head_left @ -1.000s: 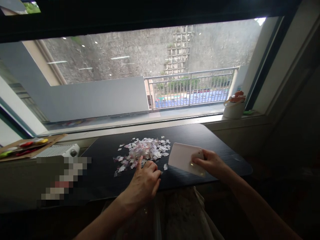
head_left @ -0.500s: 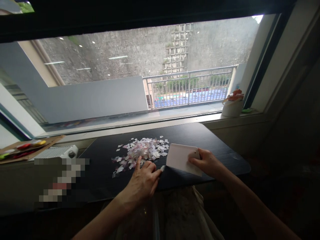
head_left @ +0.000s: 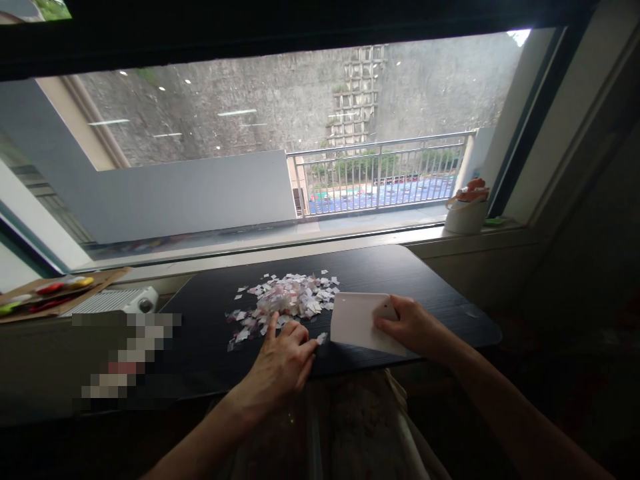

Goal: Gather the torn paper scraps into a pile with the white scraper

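On the black tabletop (head_left: 400, 273), the heap of small paper scraps (head_left: 295, 297) keeps nearly the same shape as a second ago, while our white flat scraper (head_left: 355, 320) has edged left towards it. We see one stray scrap (head_left: 321, 339), earlier apart from our left hand (head_left: 285, 353), now at the tip of its rightmost forward finger. That hand has also slid slightly left.

The heap lies ahead of our left hand, whose leftmost finger reaches straight to its near fringe as the others curl; we cannot tell whether they pinch the stray scrap or only touch it. Our right hand (head_left: 417, 327) pinches the scraper by its right end, thumb on top, beside a small hole. The scraper's left side stands just beside the heap's right fringe and the stray scrap; we cannot tell whether its lower edge touches the surface.

Close below the scraper runs the tabletop's near edge, crossed by our left forearm. Black surface stretches behind the scraper to the window sill (head_left: 250, 257) and rightward to a rounded corner, with more of it left of the heap.
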The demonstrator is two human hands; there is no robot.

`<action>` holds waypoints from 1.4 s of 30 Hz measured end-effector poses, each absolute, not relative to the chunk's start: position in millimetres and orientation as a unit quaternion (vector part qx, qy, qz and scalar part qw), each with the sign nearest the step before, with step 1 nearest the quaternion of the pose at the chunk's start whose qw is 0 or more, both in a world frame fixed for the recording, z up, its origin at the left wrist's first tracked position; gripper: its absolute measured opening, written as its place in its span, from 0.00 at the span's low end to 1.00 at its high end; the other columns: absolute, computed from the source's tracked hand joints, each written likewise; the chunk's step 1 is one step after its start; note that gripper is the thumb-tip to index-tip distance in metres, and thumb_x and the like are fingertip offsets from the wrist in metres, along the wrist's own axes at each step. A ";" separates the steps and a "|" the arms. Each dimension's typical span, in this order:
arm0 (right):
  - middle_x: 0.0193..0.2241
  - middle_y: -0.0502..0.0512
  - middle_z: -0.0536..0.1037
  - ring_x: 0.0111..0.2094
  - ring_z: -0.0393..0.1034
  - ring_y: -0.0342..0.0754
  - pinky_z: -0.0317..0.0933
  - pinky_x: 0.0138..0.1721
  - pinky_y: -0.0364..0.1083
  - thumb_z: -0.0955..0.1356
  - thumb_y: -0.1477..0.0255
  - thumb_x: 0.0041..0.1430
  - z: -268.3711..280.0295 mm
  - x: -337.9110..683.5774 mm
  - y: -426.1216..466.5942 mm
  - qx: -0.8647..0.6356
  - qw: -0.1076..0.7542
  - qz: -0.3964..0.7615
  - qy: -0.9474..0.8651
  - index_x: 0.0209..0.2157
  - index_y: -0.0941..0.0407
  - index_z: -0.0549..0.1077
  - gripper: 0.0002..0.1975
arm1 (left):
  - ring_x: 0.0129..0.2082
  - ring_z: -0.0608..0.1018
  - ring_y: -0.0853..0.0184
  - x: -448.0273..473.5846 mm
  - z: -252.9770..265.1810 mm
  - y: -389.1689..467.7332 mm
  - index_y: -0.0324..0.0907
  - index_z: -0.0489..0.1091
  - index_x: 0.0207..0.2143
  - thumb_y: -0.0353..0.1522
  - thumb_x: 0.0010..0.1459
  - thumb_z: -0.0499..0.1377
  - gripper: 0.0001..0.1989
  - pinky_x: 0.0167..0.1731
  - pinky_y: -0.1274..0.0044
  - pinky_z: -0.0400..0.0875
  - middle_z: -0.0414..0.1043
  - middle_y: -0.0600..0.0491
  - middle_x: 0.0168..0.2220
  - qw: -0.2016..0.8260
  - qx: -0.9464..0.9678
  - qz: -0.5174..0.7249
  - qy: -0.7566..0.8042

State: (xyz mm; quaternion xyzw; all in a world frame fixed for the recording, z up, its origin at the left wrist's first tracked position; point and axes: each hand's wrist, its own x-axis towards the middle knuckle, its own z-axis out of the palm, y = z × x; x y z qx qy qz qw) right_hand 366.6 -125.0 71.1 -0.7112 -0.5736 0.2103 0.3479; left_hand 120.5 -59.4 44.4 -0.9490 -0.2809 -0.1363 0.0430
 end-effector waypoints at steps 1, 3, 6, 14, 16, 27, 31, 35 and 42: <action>0.23 0.52 0.74 0.25 0.68 0.46 0.57 0.24 0.42 0.64 0.69 0.46 73.6 367.3 -126.8 -0.712 0.343 0.205 -0.577 0.24 0.57 0.68 0.06 | 0.44 0.69 0.63 119.9 45.0 -59.9 0.45 0.71 0.42 0.29 0.59 0.51 0.12 0.58 0.50 0.44 0.69 0.52 0.36 0.040 -0.949 -0.134 -0.283; 0.22 0.51 0.74 0.25 0.67 0.46 0.57 0.23 0.42 0.65 0.69 0.46 76.4 366.6 -128.5 -0.703 0.354 0.211 -0.579 0.24 0.57 0.69 0.05 | 0.44 0.69 0.62 118.2 45.2 -60.4 0.45 0.71 0.42 0.29 0.58 0.51 0.12 0.57 0.49 0.44 0.69 0.52 0.37 0.038 -0.950 -0.130 -0.283; 0.23 0.50 0.74 0.25 0.67 0.45 0.57 0.23 0.41 0.65 0.69 0.47 74.7 359.6 -125.3 -0.676 0.387 0.236 -0.580 0.25 0.56 0.68 0.05 | 0.43 0.69 0.61 116.2 43.9 -60.3 0.45 0.70 0.44 0.29 0.58 0.51 0.13 0.56 0.48 0.45 0.68 0.52 0.37 0.041 -0.949 -0.130 -0.283; 0.23 0.55 0.75 0.25 0.67 0.47 0.49 0.23 0.42 0.63 0.70 0.51 90.3 335.8 -121.2 -0.709 0.239 0.077 -0.659 0.24 0.55 0.63 0.05 | 0.44 0.69 0.61 118.2 46.2 -60.7 0.45 0.70 0.41 0.29 0.58 0.51 0.11 0.57 0.48 0.44 0.68 0.52 0.36 0.049 -0.949 -0.114 -0.290; 0.24 0.56 0.75 0.26 0.68 0.48 0.47 0.23 0.43 0.63 0.72 0.51 101.3 332.0 -124.9 -0.710 0.198 0.051 -0.674 0.25 0.55 0.64 0.03 | 0.43 0.69 0.62 116.5 47.5 -61.3 0.45 0.70 0.40 0.29 0.58 0.51 0.11 0.57 0.48 0.43 0.68 0.52 0.36 0.049 -0.949 -0.116 -0.289; 0.22 0.51 0.74 0.23 0.65 0.45 0.48 0.23 0.41 0.64 0.71 0.51 91.3 345.7 -121.1 -0.691 0.273 0.094 -0.663 0.22 0.54 0.62 0.07 | 0.45 0.70 0.62 114.0 52.4 -55.3 0.44 0.70 0.36 0.29 0.57 0.53 0.07 0.57 0.49 0.42 0.72 0.53 0.37 -0.029 -0.940 -0.130 -0.313; 0.22 0.51 0.74 0.24 0.66 0.45 0.51 0.23 0.41 0.65 0.69 0.50 77.1 362.9 -117.0 -0.696 0.313 0.099 -0.638 0.23 0.55 0.64 0.06 | 0.43 0.72 0.61 127.5 60.0 -46.0 0.43 0.72 0.29 0.31 0.54 0.57 0.04 0.56 0.51 0.47 0.73 0.54 0.32 -0.052 -0.937 -0.078 -0.335; 0.22 0.51 0.75 0.24 0.67 0.46 0.53 0.24 0.42 0.65 0.68 0.50 69.0 374.0 -119.5 -0.706 0.332 0.109 -0.616 0.24 0.55 0.67 0.06 | 0.41 0.73 0.62 134.4 67.1 -40.2 0.41 0.71 0.27 0.30 0.54 0.57 0.05 0.55 0.54 0.51 0.74 0.53 0.31 -0.067 -0.933 -0.045 -0.352; 0.22 0.51 0.75 0.24 0.67 0.47 0.55 0.24 0.42 0.65 0.67 0.49 56.4 371.1 -124.9 -0.712 0.370 0.130 -0.583 0.25 0.55 0.68 0.06 | 0.37 0.73 0.64 127.6 60.1 -35.4 0.41 0.69 0.26 0.29 0.54 0.55 0.05 0.54 0.57 0.54 0.73 0.53 0.30 -0.064 -0.927 -0.057 -0.365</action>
